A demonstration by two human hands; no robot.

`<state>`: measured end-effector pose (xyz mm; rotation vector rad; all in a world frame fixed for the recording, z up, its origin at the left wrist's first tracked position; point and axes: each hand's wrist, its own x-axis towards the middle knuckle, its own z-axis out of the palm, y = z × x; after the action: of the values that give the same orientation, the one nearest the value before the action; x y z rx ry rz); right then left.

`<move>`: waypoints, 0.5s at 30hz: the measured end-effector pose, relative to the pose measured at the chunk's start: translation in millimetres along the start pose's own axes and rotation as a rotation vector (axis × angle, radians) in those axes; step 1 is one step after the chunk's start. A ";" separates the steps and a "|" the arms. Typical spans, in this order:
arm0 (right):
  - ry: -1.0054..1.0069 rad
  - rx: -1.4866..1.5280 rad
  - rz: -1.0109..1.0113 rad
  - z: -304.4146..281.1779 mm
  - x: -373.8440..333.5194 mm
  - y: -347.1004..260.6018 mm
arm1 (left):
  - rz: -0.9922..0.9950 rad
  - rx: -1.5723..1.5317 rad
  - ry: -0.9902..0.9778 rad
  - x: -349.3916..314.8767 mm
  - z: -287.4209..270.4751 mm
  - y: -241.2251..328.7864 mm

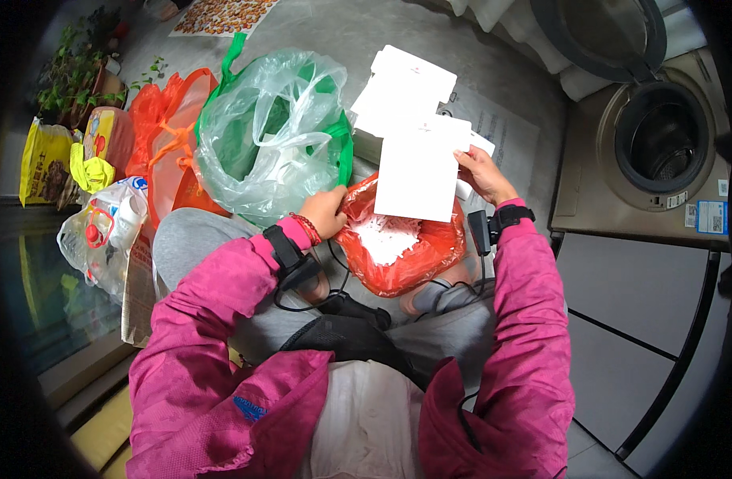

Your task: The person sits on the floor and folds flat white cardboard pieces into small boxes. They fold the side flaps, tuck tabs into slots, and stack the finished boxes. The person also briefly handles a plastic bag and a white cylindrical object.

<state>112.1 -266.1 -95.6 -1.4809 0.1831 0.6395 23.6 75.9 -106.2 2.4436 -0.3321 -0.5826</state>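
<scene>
Red plastic bag stands open on the grey floor, in front of the person's feet, with white scraps inside it. The left hand is closed on the bag's left rim. The right hand grips a flat white card by its right edge, thumb on top; the card hangs over the far part of the bag's mouth. A second white card lies just beyond, partly covered by the held one. Left of it, a clear plastic bag gapes wide inside a green bag. Orange bags and potted plants sit toward the floor's left edge; a washing machine stands at its right edge, door open.
</scene>
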 end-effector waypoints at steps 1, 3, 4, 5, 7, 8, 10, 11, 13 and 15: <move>0.009 0.009 0.005 -0.2 -0.7 -1.5 | 0.002 -0.011 -0.013 -1.0 0.4 -1.5; 0.019 0.027 0.012 -0.7 -1.8 -3.0 | -0.007 -0.016 -0.059 -0.3 0.7 -3.6; 0.022 0.038 0.014 -1.2 -2.3 -2.9 | -0.006 -0.010 -0.087 1.0 0.5 -4.2; 0.001 0.060 0.001 -1.5 -2.1 -2.4 | -0.008 0.003 -0.114 2.8 -0.7 -4.5; -0.003 0.027 0.028 -1.6 0.2 -0.1 | -0.009 0.037 -0.140 6.5 -4.3 -3.6; -0.017 0.016 0.035 -1.4 2.0 1.4 | -0.009 0.056 -0.140 7.9 -6.4 -2.3; -0.041 -0.016 0.029 0.9 7.4 5.0 | 0.006 0.064 -0.112 8.6 -10.6 2.0; -0.061 -0.026 0.022 2.4 10.3 6.5 | 0.021 0.053 -0.085 8.6 -12.7 4.9; -0.045 -0.085 0.001 6.0 15.2 8.5 | 0.037 0.028 -0.056 8.6 -17.2 11.9; -0.016 -0.107 0.000 10.4 18.7 9.7 | 0.039 -0.002 -0.053 9.4 -21.6 19.5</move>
<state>119.8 -251.2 -112.0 -1.5781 0.1377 0.6696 40.3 67.8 -81.8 2.4174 -0.3994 -0.6309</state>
